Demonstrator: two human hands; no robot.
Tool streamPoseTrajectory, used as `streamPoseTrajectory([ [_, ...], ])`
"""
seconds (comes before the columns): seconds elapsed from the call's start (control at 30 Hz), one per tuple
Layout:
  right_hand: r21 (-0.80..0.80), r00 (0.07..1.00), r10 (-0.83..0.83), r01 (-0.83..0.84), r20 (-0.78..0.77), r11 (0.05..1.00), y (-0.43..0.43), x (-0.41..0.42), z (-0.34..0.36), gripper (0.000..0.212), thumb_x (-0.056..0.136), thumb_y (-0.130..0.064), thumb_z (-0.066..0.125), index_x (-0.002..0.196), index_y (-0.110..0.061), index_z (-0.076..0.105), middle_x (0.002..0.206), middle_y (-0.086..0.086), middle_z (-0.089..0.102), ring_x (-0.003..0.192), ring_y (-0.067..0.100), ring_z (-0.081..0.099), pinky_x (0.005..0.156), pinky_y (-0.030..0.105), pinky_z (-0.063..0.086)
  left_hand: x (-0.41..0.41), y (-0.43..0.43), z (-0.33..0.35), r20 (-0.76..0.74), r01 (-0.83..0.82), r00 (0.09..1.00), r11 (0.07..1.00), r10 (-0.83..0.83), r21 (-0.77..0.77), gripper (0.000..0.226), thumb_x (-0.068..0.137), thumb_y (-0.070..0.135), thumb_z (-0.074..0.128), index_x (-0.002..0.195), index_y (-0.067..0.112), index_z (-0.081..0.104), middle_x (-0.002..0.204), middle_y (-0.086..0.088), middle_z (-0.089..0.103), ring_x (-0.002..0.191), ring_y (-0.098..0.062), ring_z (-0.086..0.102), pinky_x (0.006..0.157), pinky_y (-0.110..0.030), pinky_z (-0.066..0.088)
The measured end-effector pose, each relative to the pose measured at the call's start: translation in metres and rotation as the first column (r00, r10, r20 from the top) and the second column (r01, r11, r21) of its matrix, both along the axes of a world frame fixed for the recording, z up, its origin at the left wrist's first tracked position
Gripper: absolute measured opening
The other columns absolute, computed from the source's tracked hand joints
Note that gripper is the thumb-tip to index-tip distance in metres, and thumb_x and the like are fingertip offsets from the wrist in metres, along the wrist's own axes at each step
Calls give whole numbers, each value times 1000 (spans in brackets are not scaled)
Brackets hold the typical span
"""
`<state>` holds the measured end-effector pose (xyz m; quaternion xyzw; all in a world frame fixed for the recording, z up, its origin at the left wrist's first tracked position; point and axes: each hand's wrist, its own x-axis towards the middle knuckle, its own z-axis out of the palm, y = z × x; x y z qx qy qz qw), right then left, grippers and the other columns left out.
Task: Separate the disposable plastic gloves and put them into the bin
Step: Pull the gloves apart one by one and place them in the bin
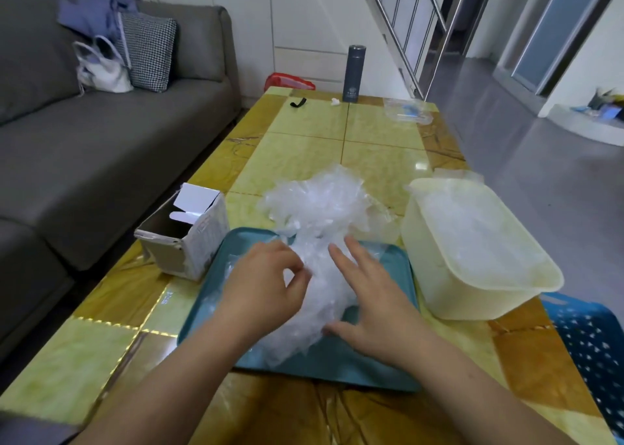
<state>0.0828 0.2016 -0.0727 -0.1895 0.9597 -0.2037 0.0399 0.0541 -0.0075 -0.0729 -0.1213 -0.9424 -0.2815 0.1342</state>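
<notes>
A crumpled pile of clear disposable plastic gloves lies across the far edge of a teal tray in the middle of the table. My left hand pinches an edge of the pile between thumb and fingertips. My right hand rests flat on the pile with its fingers spread, pressing it onto the tray. To the right stands a cream plastic bin with several clear gloves lying inside it.
An open white cardboard box stands left of the tray. A dark flask, a black strap and a clear bag sit at the table's far end. A blue perforated basket is at the right edge, a grey sofa on the left.
</notes>
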Motion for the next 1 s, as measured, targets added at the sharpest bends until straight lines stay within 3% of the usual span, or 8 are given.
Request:
streamPoseTrajectory([
  [0.13, 97, 954, 183, -164, -239, 982, -10, 7, 17, 121, 74, -57, 80, 159, -48, -5, 168, -9, -24, 154, 16, -26, 126, 46, -8, 4, 1, 10, 368, -140, 926, 829, -84, 542, 34, 89, 37, 73, 71, 8, 68, 64, -1, 61, 66, -14, 55, 65, -34, 45],
  [0.27, -161, 922, 86, -157, -378, 974, -20, 12, 8, 71, 78, -51, 78, 142, -30, 56, 154, -6, 47, 152, 16, 30, 122, 58, 22, 10, -4, 7, 585, -215, 647, 619, -489, 755, 41, 78, 40, 87, 92, 4, 75, 92, -17, 69, 91, -31, 63, 95, -57, 55],
  [0.4, -519, 966, -161, 34, -201, 854, -18, 14, 19, 24, 80, -46, 77, 83, -22, 74, 87, -9, 72, 91, 8, 66, 89, 31, 51, 11, -1, 16, 530, -153, 780, 720, -332, 677, 20, 92, 26, 77, 87, 8, 72, 84, -16, 75, 71, -29, 70, 52, -30, 46],
  [0.47, -598, 966, -259, 218, 18, 771, -13, 11, 22, 25, 83, -36, 81, 73, -16, 71, 70, 1, 70, 71, 15, 66, 71, 31, 53, 2, -11, 6, 375, -54, 926, 967, -46, 250, 4, 91, 23, 74, 94, 23, 72, 98, -3, 73, 91, -27, 70, 71, -34, 52],
  [0.57, -671, 916, -225, 396, 331, 627, -4, 8, 20, 4, 91, -8, 73, 95, -8, 72, 65, 3, 73, 58, 19, 68, 65, 33, 57, -1, -20, -13, 360, 109, 933, 951, 3, -291, 49, 85, 21, 70, 133, 29, 61, 135, 6, 56, 125, -22, 54, 100, -40, 51],
  [0.73, -581, 887, -138, 398, 440, 710, 6, 6, 23, 13, 96, -16, 69, 104, -18, 79, 60, -7, 67, 55, 12, 61, 60, 23, 51, -1, -11, -26, 386, 161, 923, 922, -15, -352, 30, 89, 14, 62, 113, 30, 68, 114, 4, 56, 112, -24, 58, 83, -36, 51],
  [0.87, -504, 869, -123, 387, 479, 772, 13, 5, 27, 30, 88, -59, 68, 107, -38, 79, 116, 20, 72, 86, 36, 72, 73, 43, 57, -4, -13, -30, 315, 95, 949, 962, -10, -255, 17, 94, 36, 62, 97, 27, 76, 97, 6, 62, 98, -21, 61, 79, -33, 52],
  [1.0, -460, 912, 13, 194, 409, 867, 23, 11, 47, 20, 95, -47, 65, 103, -37, 80, 90, 0, 78, 83, 10, 72, 93, 40, 58, -1, -16, -8, 217, 8, 976, 999, -16, 37, 19, 94, 41, 65, 85, 27, 76, 89, 12, 65, 86, -11, 61, 77, -32, 51],
])
